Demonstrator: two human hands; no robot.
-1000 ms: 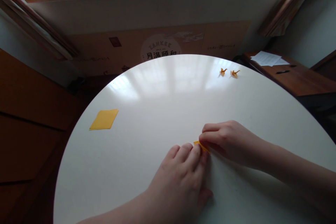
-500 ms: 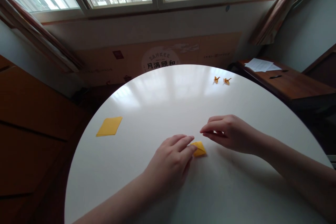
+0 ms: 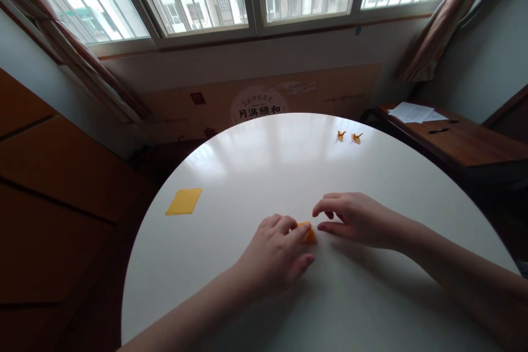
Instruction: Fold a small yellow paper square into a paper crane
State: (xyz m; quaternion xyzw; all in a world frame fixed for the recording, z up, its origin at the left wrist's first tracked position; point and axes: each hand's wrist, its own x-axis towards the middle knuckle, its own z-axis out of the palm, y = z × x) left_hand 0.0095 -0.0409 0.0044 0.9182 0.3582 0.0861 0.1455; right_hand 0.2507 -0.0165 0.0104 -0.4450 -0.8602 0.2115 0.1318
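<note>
A small folded piece of yellow paper [image 3: 308, 233] lies on the round white table [image 3: 256, 176] near its middle. My left hand [image 3: 276, 253] rests on the table with its fingertips pressing on the paper's left part. My right hand [image 3: 355, 219] hovers just right of the paper, fingers curled loosely apart and holding nothing. A stack of flat yellow paper squares [image 3: 183, 201] lies at the table's left. Two small folded orange paper cranes [image 3: 348, 136] stand at the far right of the table.
A wooden side desk [image 3: 462, 140] with white sheets [image 3: 416, 113] and a dark pen stands to the right. Windows and curtains run along the far wall, with a printed cardboard panel [image 3: 259, 104] below. Dark wooden cabinets fill the left side.
The view has tilted up, showing more window. My right hand has let go of the folded paper and moved slightly away. My left hand stays on the paper.
</note>
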